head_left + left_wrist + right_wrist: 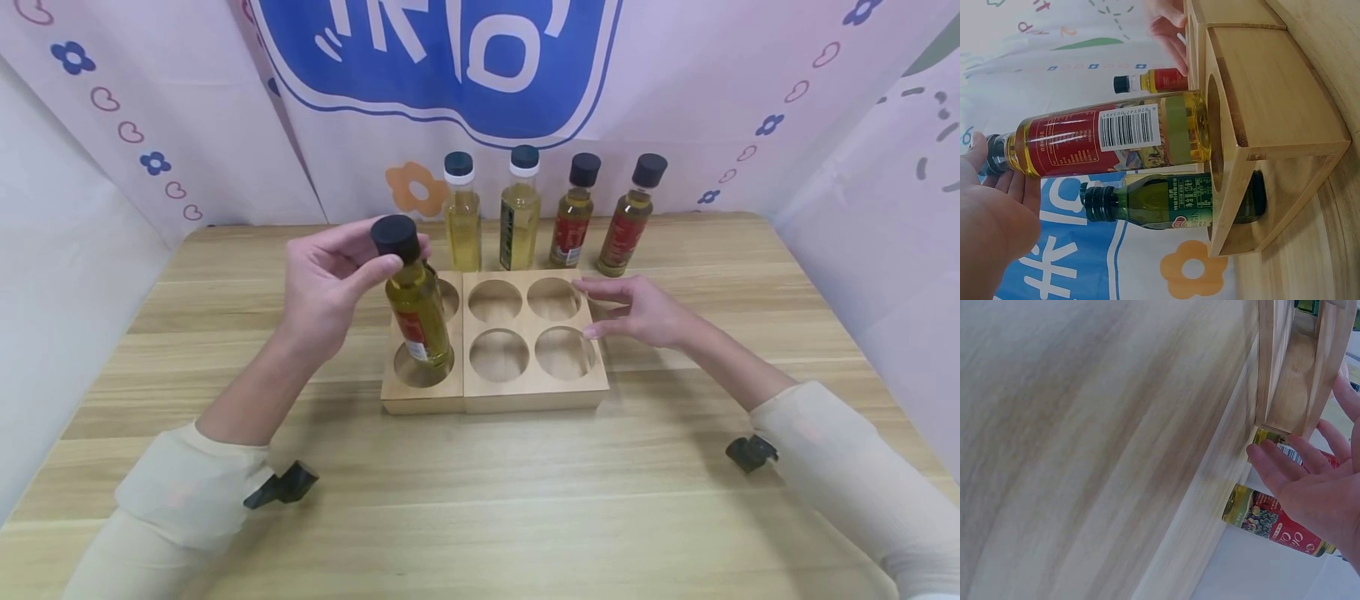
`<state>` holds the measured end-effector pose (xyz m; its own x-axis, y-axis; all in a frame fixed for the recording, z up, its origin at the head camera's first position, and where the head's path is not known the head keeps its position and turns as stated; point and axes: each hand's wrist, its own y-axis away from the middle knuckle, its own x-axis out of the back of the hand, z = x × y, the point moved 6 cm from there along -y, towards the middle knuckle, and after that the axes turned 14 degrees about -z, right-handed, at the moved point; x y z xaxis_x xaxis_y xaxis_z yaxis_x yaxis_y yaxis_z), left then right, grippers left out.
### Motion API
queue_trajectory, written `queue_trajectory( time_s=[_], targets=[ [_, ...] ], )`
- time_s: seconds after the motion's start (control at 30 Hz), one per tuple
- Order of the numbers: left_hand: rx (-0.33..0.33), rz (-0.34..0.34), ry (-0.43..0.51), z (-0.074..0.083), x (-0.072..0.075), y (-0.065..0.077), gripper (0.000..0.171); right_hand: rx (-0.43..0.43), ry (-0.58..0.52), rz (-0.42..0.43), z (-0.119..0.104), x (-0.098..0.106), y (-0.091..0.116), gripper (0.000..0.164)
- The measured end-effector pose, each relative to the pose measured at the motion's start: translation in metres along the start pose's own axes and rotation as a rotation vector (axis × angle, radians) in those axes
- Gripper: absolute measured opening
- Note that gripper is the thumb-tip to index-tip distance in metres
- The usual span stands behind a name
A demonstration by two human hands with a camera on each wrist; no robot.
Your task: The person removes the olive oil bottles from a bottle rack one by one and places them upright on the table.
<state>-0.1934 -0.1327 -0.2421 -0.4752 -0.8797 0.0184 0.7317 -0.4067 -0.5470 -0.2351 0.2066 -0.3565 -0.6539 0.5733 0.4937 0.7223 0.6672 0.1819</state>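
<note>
My left hand (322, 283) pinches a red-labelled oil bottle (415, 317) by its black cap. The bottle leans slightly, its base right at the front-left hole of the wooden bottle rack (517, 400). In the left wrist view, a dark green bottle (1166, 200) stands in the hole behind it; in the head view the held bottle hides most of it. At the rack's right end, my right hand (637, 312) rests its fingertips on the edge, fingers extended and slightly spread. Round holes to the left of this hand hold no bottles.
Behind the rack stand two pale-yellow oil bottles, one plain (463, 225) and one with a dark label (520, 221). To their right are two red-labelled bottles, one nearer the middle (572, 229) and one farther right (626, 233). A printed cloth (345, 158) hangs behind the wooden table (480, 500).
</note>
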Motion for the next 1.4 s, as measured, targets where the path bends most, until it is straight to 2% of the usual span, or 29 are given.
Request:
queue_trajectory(
  time_s=[0.23, 0.53, 0.8, 1.0, 1.2, 1.4],
  targets=[
    [-0.017, 0.009, 0.022, 0.0011, 0.0012, -0.0024, 0.044, -0.003, 0.006, -0.001, -0.0009, -0.0004, -0.0001, 0.071],
    [-0.048, -0.002, 0.076, 0.0053, -0.0001, -0.0043, 0.034, -0.011, 0.008, -0.001, -0.0022, 0.0000, 0.0002, 0.071],
    [-0.058, -0.029, 0.151, 0.0076, -0.0011, -0.0056, 0.032, -0.014, 0.012, -0.001, -0.0015, 0.0003, -0.0001, 0.071],
    [-0.025, -0.032, 0.190, 0.0082, -0.0010, -0.0054, 0.022, -0.010, 0.005, -0.002, -0.0003, 0.0003, -0.0002, 0.071],
    [0.043, -0.040, 0.213, 0.0075, -0.0013, -0.0040, 0.028, -0.002, 0.003, -0.002, -0.0006, 0.0002, 0.0001, 0.071],
    [0.088, -0.078, 0.235, 0.0061, -0.0035, -0.0039, 0.026, 0.007, 0.003, -0.003, -0.0004, -0.0002, 0.0002, 0.071]
  ],
)
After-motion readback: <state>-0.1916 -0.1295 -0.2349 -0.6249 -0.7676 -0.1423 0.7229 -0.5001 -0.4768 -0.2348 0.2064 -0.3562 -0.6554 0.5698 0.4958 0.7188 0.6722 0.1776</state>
